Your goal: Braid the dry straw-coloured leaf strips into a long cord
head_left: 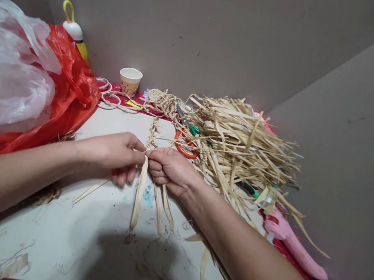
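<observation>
A braid of dried, straw-coloured plant strips (153, 130) runs away from me over the white board (99, 235). At its near end my left hand (116, 152) pinches the strips between thumb and forefinger, its other fingers curled loosely below. Touching it from the other side, my right hand (172, 168) has thumb and fingers closed on the braid's end. One broad loose strip (139, 196) hangs toward me between the hands. Thinner strips come out under the right hand, and another pokes out below the left. The fingertips partly hide the crossing point.
A heap of dried strips (244, 140) lies at right, with orange-handled scissors (185, 148) beside it and a pink glue gun (293, 244) nearer me. White and red plastic bags (74, 87) bulge at left. A paper cup (129, 82) and yellow bottle (78, 36) stand behind.
</observation>
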`<state>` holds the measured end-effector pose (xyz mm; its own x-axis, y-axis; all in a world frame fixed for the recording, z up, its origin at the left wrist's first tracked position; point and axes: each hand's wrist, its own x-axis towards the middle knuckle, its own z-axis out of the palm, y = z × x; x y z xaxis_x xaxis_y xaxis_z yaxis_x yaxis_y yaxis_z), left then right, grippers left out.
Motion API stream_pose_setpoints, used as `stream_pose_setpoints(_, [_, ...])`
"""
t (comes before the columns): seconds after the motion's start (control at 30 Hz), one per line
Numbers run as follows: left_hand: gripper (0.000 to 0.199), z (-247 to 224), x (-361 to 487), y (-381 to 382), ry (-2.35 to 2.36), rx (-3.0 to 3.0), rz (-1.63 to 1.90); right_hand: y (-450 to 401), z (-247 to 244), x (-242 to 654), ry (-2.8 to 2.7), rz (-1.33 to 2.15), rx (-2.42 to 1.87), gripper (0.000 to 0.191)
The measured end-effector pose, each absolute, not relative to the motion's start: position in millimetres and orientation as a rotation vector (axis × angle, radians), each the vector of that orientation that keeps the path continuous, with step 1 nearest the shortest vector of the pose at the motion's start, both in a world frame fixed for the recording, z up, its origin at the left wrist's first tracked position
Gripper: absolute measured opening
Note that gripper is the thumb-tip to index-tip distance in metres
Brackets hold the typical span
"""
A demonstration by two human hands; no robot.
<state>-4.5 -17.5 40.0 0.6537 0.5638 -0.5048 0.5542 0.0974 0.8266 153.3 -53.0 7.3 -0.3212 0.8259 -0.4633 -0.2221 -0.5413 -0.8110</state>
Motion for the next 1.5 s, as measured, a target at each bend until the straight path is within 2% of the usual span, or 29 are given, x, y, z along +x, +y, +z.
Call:
stream_pose_setpoints(0.1, [0.024, 38, -11, -1, 1.204, 1.713, 0.362, -51, 6, 158, -0.848, 1.991, -1.151, 0.011])
stream_pose_setpoints(0.17, [0.027, 31, -11, 2, 1.181, 1.62, 0.505, -50, 5, 161, -0.854, 2.005, -1.131, 0.01])
stream_pose_setpoints(0.3, [0.01, 21, -2, -5, 0.864, 1.292, 0.308, -50, 2, 163, -0.875, 2.026, -1.106, 0.014])
stream_pose_setpoints(0.43, [0.019, 23, 1, -12, 0.835, 1.237, 0.216, -49, 3, 166, -0.895, 2.058, -1.107, 0.016])
stream_pose_setpoints(0.6, [0.018, 23, -2, -10, 0.903, 1.432, 0.27, -48, 7, 167, -0.951, 2.056, -1.16, 0.012])
stream_pose_setpoints(0.83, [0.017, 12, -3, -4, 0.909, 1.69, 0.369, -50, 7, 170, -1.14, 1.98, -1.222, 0.019])
stream_pose_setpoints(1.1, [0.02, 19, 1, -7, 1.016, 1.528, 0.226, -53, 4, 170, -1.532, 1.608, -1.455, 0.019])
stream_pose_setpoints(1.2, [0.024, 18, 3, -8, 1.039, 1.465, 0.193, -55, 4, 170, -1.744, 1.361, -1.524, 0.023])
stream_pose_setpoints(1.33, [0.018, 14, 5, -9, 1.04, 1.417, 0.215, -58, 9, 165, -2.025, 0.997, -1.594, 0.025])
stream_pose_setpoints(1.5, [0.017, 12, 7, -8, 1.064, 1.363, 0.224, -63, 13, 159, -2.203, 0.7, -1.682, 0.025])
